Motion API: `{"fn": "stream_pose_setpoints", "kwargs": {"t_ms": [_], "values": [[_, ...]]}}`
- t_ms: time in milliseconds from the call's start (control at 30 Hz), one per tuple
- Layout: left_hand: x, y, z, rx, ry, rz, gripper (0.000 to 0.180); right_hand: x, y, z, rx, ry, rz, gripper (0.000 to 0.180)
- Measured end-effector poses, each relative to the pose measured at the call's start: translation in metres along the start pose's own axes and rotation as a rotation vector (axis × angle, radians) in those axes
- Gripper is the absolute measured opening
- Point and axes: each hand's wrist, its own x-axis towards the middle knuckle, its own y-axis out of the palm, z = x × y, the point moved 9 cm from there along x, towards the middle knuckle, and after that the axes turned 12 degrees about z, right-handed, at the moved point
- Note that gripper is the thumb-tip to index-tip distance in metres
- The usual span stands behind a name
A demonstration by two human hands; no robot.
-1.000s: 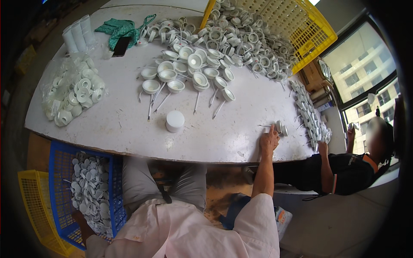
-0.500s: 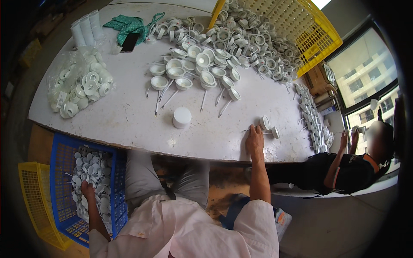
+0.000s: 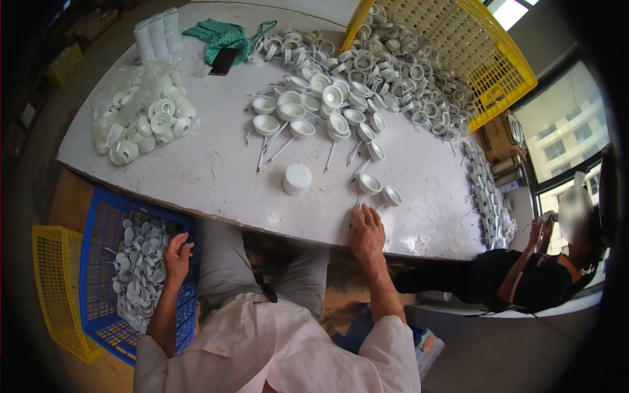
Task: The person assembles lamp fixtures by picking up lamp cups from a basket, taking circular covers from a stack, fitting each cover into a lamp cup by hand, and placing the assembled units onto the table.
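Note:
My right hand [image 3: 368, 236] rests at the table's near edge, fingers closed around the thin white leads of two white cup-shaped lamp housings. One lamp housing [image 3: 370, 184] lies just beyond the fingertips, with the second lamp housing [image 3: 392, 196] to its right. Over the right side of a blue crate [image 3: 92, 275], my left hand [image 3: 176, 259] is raised with its fingers bent and apart; nothing shows in it. Small white round parts [image 3: 139, 268] fill much of that crate. A white cylinder [image 3: 297, 179] stands on the table between the hands, farther out.
More wired lamp housings [image 3: 301, 105] spread across the table's middle. A pile of white rings [image 3: 406, 72] spills from a tipped yellow crate [image 3: 504, 65]. Left are a clear bag of white parts [image 3: 141, 118], a phone [image 3: 223, 61] and green cloth [image 3: 223, 36]. A person [image 3: 537, 275] works at right.
My left hand has lifted out of the blue crate and moved right. The right hand has drawn the two lamp housings leftward along the table. The view has shifted slightly.

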Motion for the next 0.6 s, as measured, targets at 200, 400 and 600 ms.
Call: {"fn": "stream_pose_setpoints", "kwargs": {"t_ms": [200, 400, 600], "values": [[0.002, 0.053, -0.024, -0.039, 0.055, 0.113, 0.028, 0.028, -0.014, -0.041, 0.134, 0.475, -0.017, 0.03], [-0.01, 0.125, -0.073, -0.115, 0.093, 0.328, 0.025, 0.039, 0.012, -0.037, 0.188, 0.464, -0.062, 0.028], [-0.005, 0.219, -0.135, -0.44, 0.085, 0.639, 0.04, -0.002, -0.012, 0.031, 0.548, 0.329, -0.254, 0.016]]}}
